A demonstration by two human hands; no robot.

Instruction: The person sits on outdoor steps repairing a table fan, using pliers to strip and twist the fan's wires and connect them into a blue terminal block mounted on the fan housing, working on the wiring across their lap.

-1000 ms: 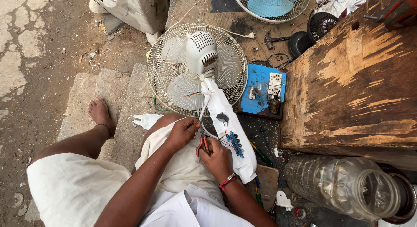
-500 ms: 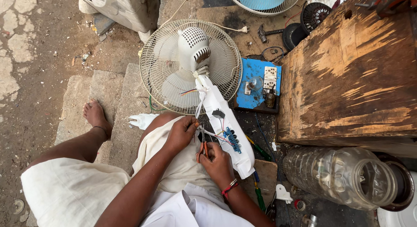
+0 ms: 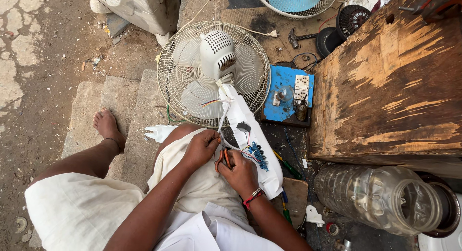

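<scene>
Concrete, cracked and dusty, is making up the ground, with a low stone step where the person's bare foot is resting. White cloth is covering both knees, and a white table fan is lying across the lap, its wire cage facing up and its opened stem running down toward the hands, with coloured wires and a blue switch block showing inside.

The left hand is curling its fingers together, pinching the thin wires just beside the stem. The right hand, a red thread band at its wrist, is closing around small orange-handled pliers, whose tip is meeting the wires between the two hands.

To the right, a rough, stained wooden bench is filling the upper corner. Beside the fan cage a blue board with a white socket and switch is lying on the dark, oily ground, with a hammer above it. A large clear plastic jar is lying on its side below the bench. Another fan with blue blades is sitting at the top edge, and a pale plastic casing is standing at the upper left.
</scene>
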